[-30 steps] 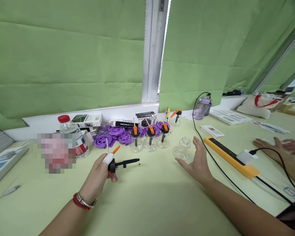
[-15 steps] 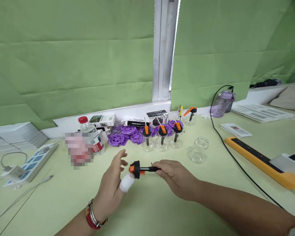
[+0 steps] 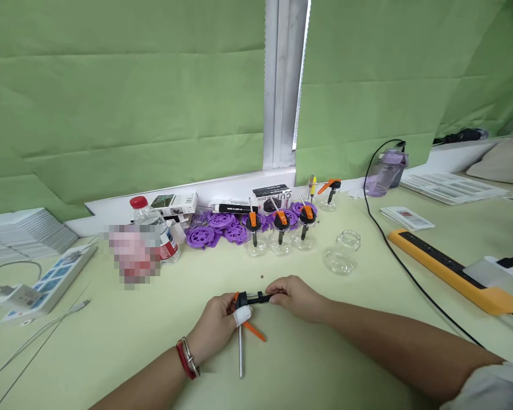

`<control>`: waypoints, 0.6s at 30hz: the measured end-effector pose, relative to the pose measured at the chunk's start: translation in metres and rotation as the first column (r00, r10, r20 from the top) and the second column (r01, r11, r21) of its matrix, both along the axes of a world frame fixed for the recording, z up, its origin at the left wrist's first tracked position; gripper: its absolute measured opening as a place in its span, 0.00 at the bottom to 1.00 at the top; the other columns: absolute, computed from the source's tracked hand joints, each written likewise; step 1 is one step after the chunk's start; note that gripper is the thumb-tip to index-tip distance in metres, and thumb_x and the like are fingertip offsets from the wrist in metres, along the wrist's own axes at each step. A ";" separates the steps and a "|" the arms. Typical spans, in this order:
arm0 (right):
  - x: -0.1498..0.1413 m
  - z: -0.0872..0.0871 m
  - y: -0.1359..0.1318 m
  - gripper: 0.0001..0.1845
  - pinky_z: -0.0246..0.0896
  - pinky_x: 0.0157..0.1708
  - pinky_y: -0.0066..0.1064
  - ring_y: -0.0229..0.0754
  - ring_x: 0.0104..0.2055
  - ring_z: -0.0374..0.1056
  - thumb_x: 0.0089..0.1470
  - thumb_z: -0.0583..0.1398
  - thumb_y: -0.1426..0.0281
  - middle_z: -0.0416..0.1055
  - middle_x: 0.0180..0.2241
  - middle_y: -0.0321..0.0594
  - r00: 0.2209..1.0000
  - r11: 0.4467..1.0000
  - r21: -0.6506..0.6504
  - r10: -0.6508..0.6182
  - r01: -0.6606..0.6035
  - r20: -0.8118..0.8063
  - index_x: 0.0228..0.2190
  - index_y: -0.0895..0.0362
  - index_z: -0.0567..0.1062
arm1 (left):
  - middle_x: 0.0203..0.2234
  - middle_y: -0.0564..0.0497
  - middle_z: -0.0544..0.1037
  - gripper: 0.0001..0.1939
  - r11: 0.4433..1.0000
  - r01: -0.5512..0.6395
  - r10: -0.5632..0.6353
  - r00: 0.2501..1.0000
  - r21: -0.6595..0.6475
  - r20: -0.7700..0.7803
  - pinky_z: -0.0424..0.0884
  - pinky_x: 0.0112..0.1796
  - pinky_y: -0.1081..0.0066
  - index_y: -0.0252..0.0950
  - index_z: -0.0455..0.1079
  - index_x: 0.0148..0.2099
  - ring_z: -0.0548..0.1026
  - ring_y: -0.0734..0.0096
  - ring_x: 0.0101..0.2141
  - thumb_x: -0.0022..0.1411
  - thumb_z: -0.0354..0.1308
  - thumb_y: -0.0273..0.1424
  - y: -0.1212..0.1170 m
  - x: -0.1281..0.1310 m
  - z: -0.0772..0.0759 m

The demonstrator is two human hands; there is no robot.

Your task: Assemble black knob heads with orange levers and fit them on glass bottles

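My left hand (image 3: 214,324), its thumb wrapped in white, is closed around a black-and-orange jar lid (image 3: 241,300) held sideways above the table. From the lid a thin metal rod (image 3: 240,356) and an orange lever (image 3: 255,332) point toward me. My right hand (image 3: 301,299) pinches the far end of the lid's black stem (image 3: 263,298). Beyond my hands stand several small glass jars fitted with similar lids, one of them a near jar (image 3: 281,242). To the right, an uncovered glass jar (image 3: 341,259) leans on its side. A tiny brown bit (image 3: 262,277) lies on the table.
Purple plastic discs (image 3: 202,236) and small boxes (image 3: 175,204) line the wall. At left are a red-capped bottle (image 3: 169,250) and a white power strip (image 3: 55,285). On the right, a black cable (image 3: 404,265) runs past a yellow power strip (image 3: 436,265).
My left hand has gone from spread fingers beside the lid to closed around it. The lid has been turned, so its metal rod and orange lever now point toward me. My right hand still holds the stem.
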State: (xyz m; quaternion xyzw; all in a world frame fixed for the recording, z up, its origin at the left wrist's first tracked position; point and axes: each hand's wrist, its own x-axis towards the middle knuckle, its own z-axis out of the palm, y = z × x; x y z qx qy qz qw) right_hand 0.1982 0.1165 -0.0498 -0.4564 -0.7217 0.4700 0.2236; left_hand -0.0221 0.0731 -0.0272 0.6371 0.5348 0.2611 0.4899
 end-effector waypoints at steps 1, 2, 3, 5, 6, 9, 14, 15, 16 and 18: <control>-0.002 -0.002 0.004 0.10 0.57 0.32 0.28 0.38 0.31 0.64 0.47 0.59 0.69 0.71 0.30 0.38 0.999 0.999 -0.007 -0.036 0.036 -0.008 0.34 0.58 0.77 | 0.24 0.53 0.70 0.18 1.000 0.010 -0.009 1.000 0.025 -0.025 0.61 0.29 0.73 0.32 0.71 0.37 0.64 0.72 0.26 0.55 0.55 0.43 0.002 0.000 0.000; -0.004 -0.004 0.007 0.11 0.58 0.33 0.29 0.39 0.32 0.65 0.46 0.60 0.70 0.72 0.31 0.38 0.997 0.997 -0.016 -0.075 0.074 -0.019 0.34 0.58 0.76 | 0.24 0.53 0.70 0.17 0.999 0.013 -0.011 0.999 0.050 -0.044 0.61 0.29 0.73 0.32 0.71 0.36 0.63 0.72 0.26 0.55 0.55 0.43 0.004 0.000 0.000; -0.007 -0.006 0.010 0.12 0.59 0.33 0.29 0.39 0.32 0.66 0.46 0.60 0.70 0.72 0.30 0.39 0.994 0.994 -0.023 -0.108 0.107 -0.030 0.35 0.59 0.76 | 0.23 0.53 0.70 0.17 0.997 0.009 -0.004 0.998 0.072 -0.063 0.60 0.29 0.73 0.32 0.71 0.36 0.63 0.72 0.26 0.56 0.54 0.43 0.006 0.001 0.000; -0.014 -0.008 0.015 0.13 0.59 0.32 0.29 0.38 0.30 0.65 0.46 0.60 0.72 0.72 0.28 0.39 0.987 0.988 -0.026 -0.154 0.153 -0.045 0.37 0.60 0.75 | 0.22 0.54 0.69 0.17 0.994 -0.016 0.027 0.995 0.109 -0.094 0.60 0.28 0.73 0.32 0.71 0.35 0.62 0.72 0.25 0.56 0.53 0.43 0.011 0.004 -0.001; -0.017 -0.008 0.017 0.14 0.59 0.31 0.28 0.37 0.28 0.65 0.47 0.59 0.74 0.71 0.27 0.38 0.985 0.986 -0.025 -0.167 0.166 -0.047 0.38 0.61 0.74 | 0.21 0.54 0.68 0.17 0.992 -0.031 0.044 0.993 0.126 -0.108 0.59 0.27 0.73 0.32 0.71 0.35 0.61 0.73 0.24 0.56 0.53 0.42 0.013 0.005 -0.002; -0.024 -0.006 0.019 0.16 0.57 0.28 0.27 0.35 0.25 0.63 0.47 0.57 0.77 0.71 0.25 0.37 0.985 0.985 -0.021 -0.171 0.170 -0.036 0.40 0.61 0.73 | 0.20 0.55 0.67 0.16 0.985 -0.051 0.076 0.986 0.163 -0.145 0.58 0.25 0.74 0.33 0.70 0.32 0.60 0.73 0.23 0.57 0.52 0.42 0.016 0.008 -0.004; -0.026 -0.003 0.018 0.19 0.58 0.29 0.28 0.36 0.26 0.64 0.47 0.57 0.78 0.72 0.26 0.38 0.986 0.986 -0.007 -0.168 0.168 -0.007 0.44 0.61 0.71 | 0.22 0.53 0.70 0.16 0.982 -0.038 0.069 0.984 0.184 -0.164 0.59 0.27 0.73 0.33 0.71 0.33 0.63 0.72 0.23 0.57 0.52 0.41 0.018 0.009 -0.005; -0.027 -0.003 0.017 0.20 0.58 0.29 0.28 0.36 0.26 0.64 0.47 0.57 0.78 0.73 0.27 0.38 0.986 0.986 -0.004 -0.167 0.167 -0.007 0.45 0.60 0.71 | 0.22 0.52 0.70 0.16 0.982 -0.033 0.064 0.985 0.185 -0.160 0.59 0.27 0.73 0.32 0.71 0.33 0.63 0.72 0.24 0.57 0.53 0.41 0.018 0.009 -0.005; -0.028 -0.003 0.016 0.20 0.58 0.29 0.28 0.36 0.26 0.64 0.48 0.57 0.78 0.73 0.27 0.38 0.987 0.987 0.006 -0.161 0.161 -0.010 0.45 0.60 0.71 | 0.22 0.52 0.71 0.16 0.982 -0.030 0.059 0.987 0.185 -0.152 0.60 0.27 0.73 0.32 0.71 0.33 0.64 0.71 0.24 0.57 0.53 0.41 0.019 0.009 -0.005; -0.029 -0.004 0.014 0.20 0.58 0.31 0.29 0.37 0.27 0.64 0.48 0.57 0.77 0.73 0.26 0.37 0.990 0.990 0.047 -0.135 0.136 -0.025 0.45 0.59 0.70 | 0.23 0.52 0.72 0.16 0.984 -0.029 0.053 0.990 0.176 -0.128 0.60 0.28 0.73 0.32 0.72 0.35 0.64 0.71 0.25 0.57 0.53 0.41 0.019 0.009 -0.006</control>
